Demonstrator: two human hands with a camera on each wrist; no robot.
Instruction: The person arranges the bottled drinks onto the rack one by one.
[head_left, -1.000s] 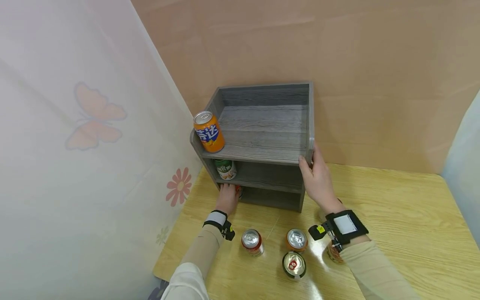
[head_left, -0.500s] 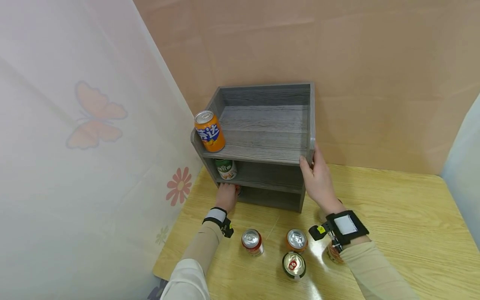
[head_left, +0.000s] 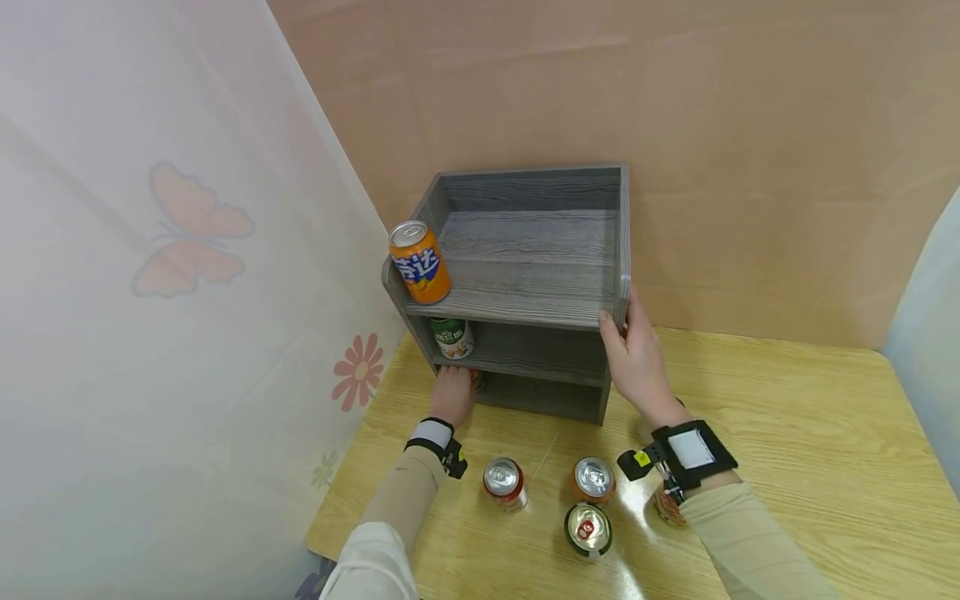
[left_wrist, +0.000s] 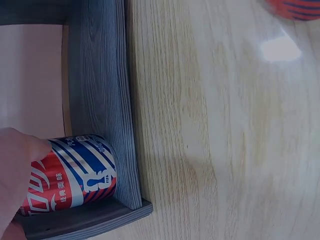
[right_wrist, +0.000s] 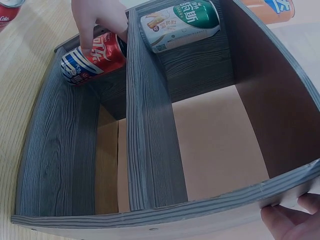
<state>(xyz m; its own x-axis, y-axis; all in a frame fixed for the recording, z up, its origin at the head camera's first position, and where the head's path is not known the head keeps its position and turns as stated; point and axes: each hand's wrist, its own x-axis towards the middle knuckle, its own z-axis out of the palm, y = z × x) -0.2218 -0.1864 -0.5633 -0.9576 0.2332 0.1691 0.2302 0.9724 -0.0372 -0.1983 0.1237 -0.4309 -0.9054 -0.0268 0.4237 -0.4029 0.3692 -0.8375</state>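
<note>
A grey wooden shelf (head_left: pixel 525 275) with stacked compartments stands on the table. In its lowest compartment, at the left end, my left hand (head_left: pixel 453 397) grips a red and blue cola can (left_wrist: pixel 75 172). The right wrist view shows the cola can (right_wrist: pixel 95 59) upright on the bottom board, fingers round its upper part. My right hand (head_left: pixel 637 358) holds the shelf's right side panel, thumb at the front edge. A green and white can (head_left: pixel 452 337) stands on the middle level at the left. Above it, an orange soda can (head_left: pixel 418 262) is on the top level.
In front of the shelf stand a red cola can (head_left: pixel 505 483), an orange can (head_left: pixel 593 480) and a dark green can (head_left: pixel 588 531). Another can (head_left: pixel 670 506) is partly hidden by the right wrist. A white wall sheet (head_left: pixel 225 375) borders the left side.
My left hand has shifted very slightly left, and a bit less of the cola can shows beside it. The right hand keeps its hold on the shelf.
</note>
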